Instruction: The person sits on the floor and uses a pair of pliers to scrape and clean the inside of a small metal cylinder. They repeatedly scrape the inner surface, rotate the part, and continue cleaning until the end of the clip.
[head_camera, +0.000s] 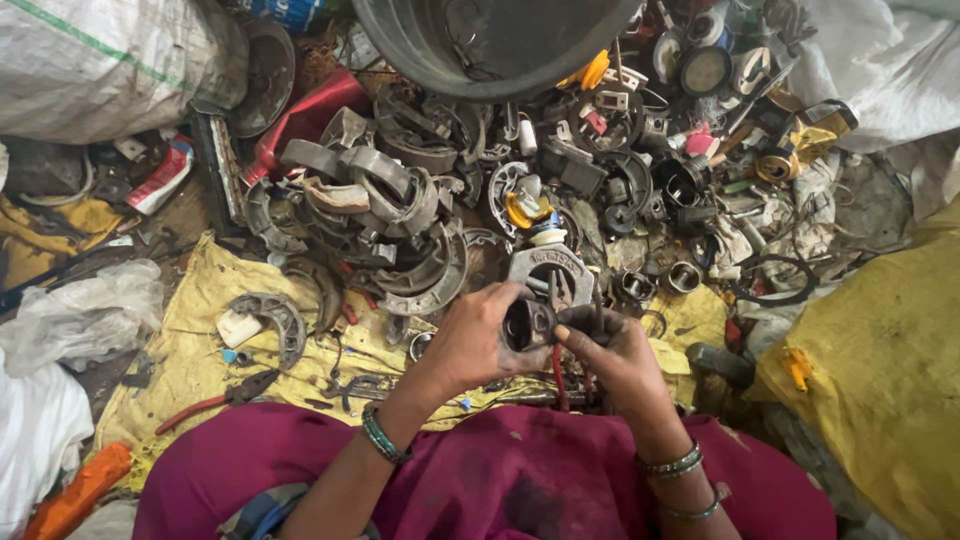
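My left hand (478, 338) grips a small dark round metal part (527, 324) held over my lap. Its open end faces the camera. My right hand (610, 345) holds red-handled pliers (557, 352) whose jaws reach up to the part's right side. Both hands are grimy and close together, just in front of a grey metal housing (549, 268) lying on the yellow sheet (200, 330). Bangles are on both wrists, above magenta cloth.
A heap of curved grey metal scrap (400, 215) and small rings, coils and caps (660, 180) fills the ground ahead. A dark tub (480, 45) stands at the top. Another pair of red-handled pliers (225, 398) lies left. White sacks (100, 60) and a yellow sack (880, 370) flank me.
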